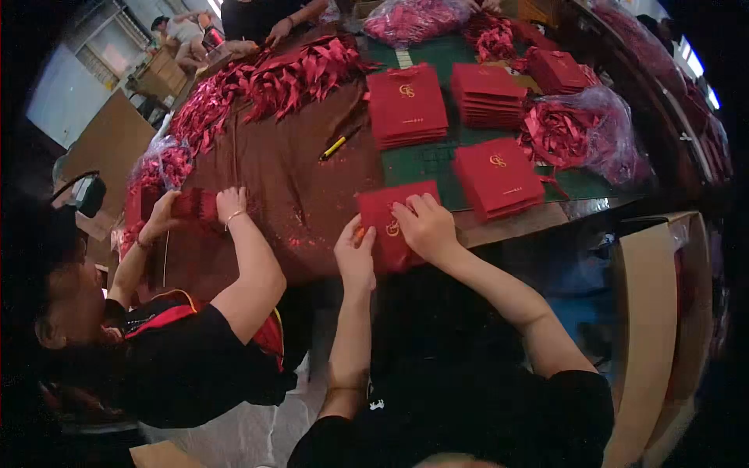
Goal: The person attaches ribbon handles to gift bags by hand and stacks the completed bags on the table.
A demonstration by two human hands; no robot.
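Observation:
A red paper gift bag [385, 201] with a gold logo is between my two hands at the near edge of the table. My left hand [356, 256] pinches its left side, and a small orange patch shows by the fingertips. My right hand [426, 226] is closed at the bag's right side, its fingers bent over the front beside the logo. Just to the right lies a stack of matching red bags [499, 178]. Beyond it are a second stack [407, 107] and a third stack [488, 93].
A yellow-and-black cutter [334, 148] lies on the brown cloth [269, 175]. Red ribbons [304, 74] are heaped at the back; a plastic bag of ribbons [581, 129] sits right. At left, a co-worker's hands [161, 217] hold red pieces. A cardboard box [649, 312] stands right.

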